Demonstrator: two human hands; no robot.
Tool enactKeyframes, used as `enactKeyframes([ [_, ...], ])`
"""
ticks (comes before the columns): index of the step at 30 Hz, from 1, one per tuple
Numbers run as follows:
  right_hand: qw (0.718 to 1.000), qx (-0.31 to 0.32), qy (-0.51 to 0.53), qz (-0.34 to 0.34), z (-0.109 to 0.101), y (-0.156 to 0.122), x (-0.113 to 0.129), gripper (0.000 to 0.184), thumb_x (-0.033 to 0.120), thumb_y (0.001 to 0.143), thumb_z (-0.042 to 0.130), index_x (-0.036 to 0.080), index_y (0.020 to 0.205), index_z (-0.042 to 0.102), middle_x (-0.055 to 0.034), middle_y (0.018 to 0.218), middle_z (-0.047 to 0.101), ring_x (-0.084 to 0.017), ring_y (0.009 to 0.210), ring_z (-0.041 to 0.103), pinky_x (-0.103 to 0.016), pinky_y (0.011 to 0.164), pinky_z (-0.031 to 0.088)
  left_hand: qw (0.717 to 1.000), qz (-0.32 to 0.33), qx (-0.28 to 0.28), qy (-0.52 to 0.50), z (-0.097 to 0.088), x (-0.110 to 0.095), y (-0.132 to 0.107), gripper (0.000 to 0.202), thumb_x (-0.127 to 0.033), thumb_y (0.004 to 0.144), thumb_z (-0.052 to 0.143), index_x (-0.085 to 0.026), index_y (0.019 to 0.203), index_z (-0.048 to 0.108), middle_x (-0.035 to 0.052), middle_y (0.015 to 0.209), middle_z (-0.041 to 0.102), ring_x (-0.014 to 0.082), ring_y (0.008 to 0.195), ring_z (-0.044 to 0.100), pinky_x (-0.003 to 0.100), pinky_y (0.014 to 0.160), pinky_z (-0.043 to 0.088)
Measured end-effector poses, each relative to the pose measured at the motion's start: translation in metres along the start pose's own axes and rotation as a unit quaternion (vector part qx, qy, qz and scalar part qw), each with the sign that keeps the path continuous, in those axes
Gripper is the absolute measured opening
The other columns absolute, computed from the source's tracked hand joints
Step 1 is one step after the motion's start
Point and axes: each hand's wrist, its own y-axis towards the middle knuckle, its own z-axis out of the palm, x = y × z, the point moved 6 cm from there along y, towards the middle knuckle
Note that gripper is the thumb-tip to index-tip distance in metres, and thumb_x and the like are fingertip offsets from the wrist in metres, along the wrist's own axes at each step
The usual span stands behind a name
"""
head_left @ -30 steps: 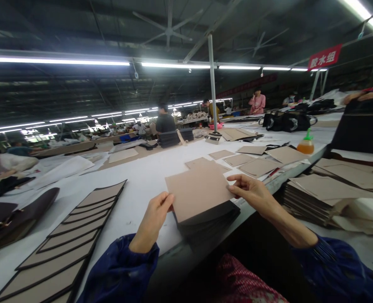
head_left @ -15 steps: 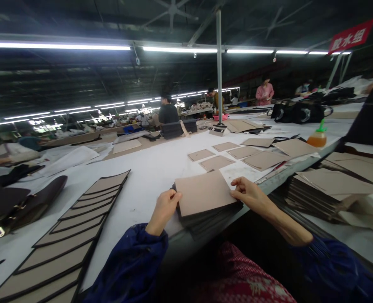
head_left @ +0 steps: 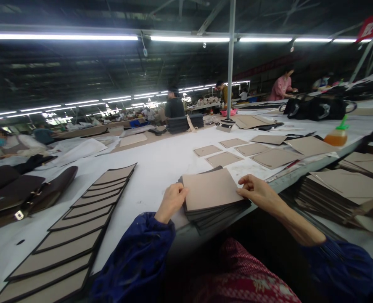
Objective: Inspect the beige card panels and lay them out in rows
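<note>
**White workshop bench (head_left: 154, 168): left hand (head_left: 172, 203) and right hand (head_left: 258, 191) on a black-edged tan panel stack (head_left: 213, 193)**

Under long strip lights, the stack sits at the bench's near edge. Both grips are closed on it: the left hand's fingers curl over its left side, and the right hand's fingers pinch the top panel's right edge. Dark blue sleeves (head_left: 136, 256) cover both forearms. To the left, a long fanned row of black-bordered tan panels (head_left: 85, 223) lies on the bench, with dark brown bags (head_left: 16, 193) beyond it. Loose tan panels (head_left: 222, 159) are spread farther ahead. To the right stands an orange bottle with a green nozzle (head_left: 338, 136), and a pile of tan panels (head_left: 326, 198) lies below the bench edge.
</note>
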Motion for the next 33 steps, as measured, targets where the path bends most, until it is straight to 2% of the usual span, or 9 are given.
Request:
enactKeyframes([
  [6,0.997,0.014,-0.065,-0.035,-0.001,-0.001,0.011,0.013,0.024,0.071,0.060,0.020,0.082,0.055,0.0022,0.061,0.062,-0.015,0.058,0.057,-0.025,0.054,0.041,0.998,0.014,-0.011,0.056,-0.004,-0.014,-0.001,0.030,-0.020,0.075,0.049,-0.020,0.048,0.037,-0.0032,0.048,0.041,0.0126,0.051,0.037,0.026,0.053,0.024],
  [11,0.989,0.016,-0.140,-0.038,-0.002,-0.005,0.027,0.006,0.019,0.071,0.058,0.020,0.076,0.062,0.0013,0.063,0.063,-0.015,0.060,0.058,-0.025,0.056,0.041,0.996,0.024,-0.015,0.087,-0.004,-0.016,-0.001,0.031,-0.020,0.076,0.049,-0.021,0.049,0.034,-0.0030,0.049,0.038,0.0136,0.052,0.037,0.026,0.053,0.023],
  [25,0.960,0.048,-0.269,-0.059,0.005,-0.002,0.039,0.015,0.013,0.077,0.056,0.020,0.084,0.068,-0.0022,0.071,0.067,-0.017,0.066,0.060,-0.025,0.061,0.040,0.987,0.022,0.013,0.159,-0.003,-0.019,0.003,0.029,-0.019,0.077,0.047,-0.021,0.051,0.033,-0.0021,0.051,0.038,0.0150,0.054,0.041,0.027,0.054,0.024],
  [33,0.920,0.103,-0.362,-0.112,0.012,-0.002,0.049,0.021,0.014,0.081,0.054,0.019,0.088,0.073,-0.0080,0.092,0.069,-0.024,0.088,0.063,-0.029,0.073,0.043,0.971,0.034,0.052,0.232,-0.001,-0.028,0.005,0.023,-0.016,0.077,0.045,-0.020,0.055,0.040,0.0018,0.058,0.049,0.0172,0.062,0.050,0.028,0.056,0.025],
])
